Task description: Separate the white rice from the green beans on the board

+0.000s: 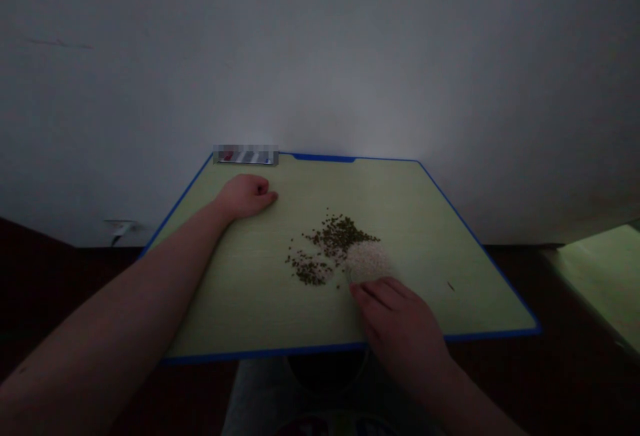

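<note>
A pale green table [250, 296] with a blue rim lies before me. Dark green beans [336, 235] are scattered in its middle, with a smaller clump [309, 271] to their left. A small heap of white rice [367, 259] sits beside them. My right hand [397, 326] rests palm down just in front of the rice, fingers together and stretched flat, tips touching the heap's near edge. My left hand [246, 195] lies at the table's far left, curled into a loose fist, well apart from the grains, with nothing visible in it.
A small blurred label or box [245, 155] lies at the table's far edge against the white wall. A dark bowl-like shape [327, 369] shows under the near edge. Another green surface [603, 269] stands at the right. A socket [119, 227] is low on the wall.
</note>
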A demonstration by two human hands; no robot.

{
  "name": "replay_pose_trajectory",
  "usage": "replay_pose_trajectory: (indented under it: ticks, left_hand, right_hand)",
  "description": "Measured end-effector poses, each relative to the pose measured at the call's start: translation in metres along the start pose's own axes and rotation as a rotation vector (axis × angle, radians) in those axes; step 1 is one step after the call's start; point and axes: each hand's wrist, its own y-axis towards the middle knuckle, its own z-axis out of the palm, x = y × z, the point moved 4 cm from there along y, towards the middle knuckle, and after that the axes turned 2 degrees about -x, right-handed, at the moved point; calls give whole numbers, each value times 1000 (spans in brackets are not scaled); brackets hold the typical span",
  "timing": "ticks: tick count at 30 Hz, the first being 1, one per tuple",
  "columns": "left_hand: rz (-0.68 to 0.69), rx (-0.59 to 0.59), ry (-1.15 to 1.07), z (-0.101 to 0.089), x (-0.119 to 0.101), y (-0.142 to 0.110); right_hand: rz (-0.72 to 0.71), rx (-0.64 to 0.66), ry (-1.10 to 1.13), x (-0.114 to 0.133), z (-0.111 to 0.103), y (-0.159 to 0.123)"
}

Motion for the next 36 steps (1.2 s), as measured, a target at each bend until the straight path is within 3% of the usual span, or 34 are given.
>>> replay_pose_trajectory:
  ticks: [11, 27, 36]
  left_hand:
    - [8, -5, 20, -1, -2, 0]
    - [29, -15, 19, -2, -3, -1]
    - [24, -5, 24, -1, -1, 0]
  right_hand:
    - [-38, -16, 160, -2, -8, 5]
    - [-31, -35, 127, -8, 2, 11]
    - [-33, -46, 185, -6, -6, 7]
